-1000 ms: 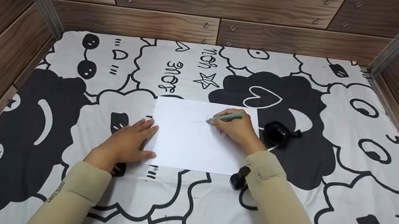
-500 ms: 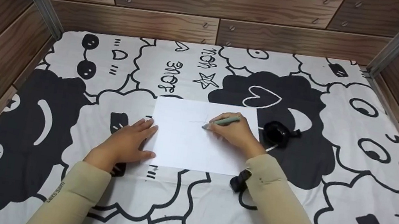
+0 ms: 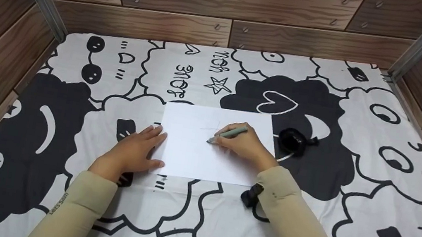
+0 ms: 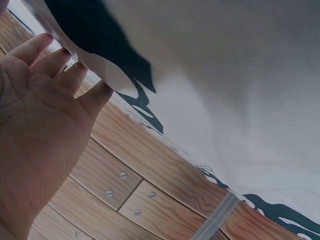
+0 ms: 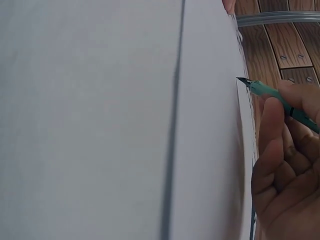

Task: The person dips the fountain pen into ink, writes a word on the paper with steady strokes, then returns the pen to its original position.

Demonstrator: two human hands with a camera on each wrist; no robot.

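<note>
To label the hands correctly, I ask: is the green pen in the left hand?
No, the right hand holds the green pen over the paper.

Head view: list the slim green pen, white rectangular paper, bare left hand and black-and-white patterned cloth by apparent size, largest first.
1. Patterned cloth
2. White paper
3. Left hand
4. Green pen (partly covered)

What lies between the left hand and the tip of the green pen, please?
In the head view, only bare white paper shows between the left hand and the tip of the green pen; no mark can be made out along that stretch.
</note>
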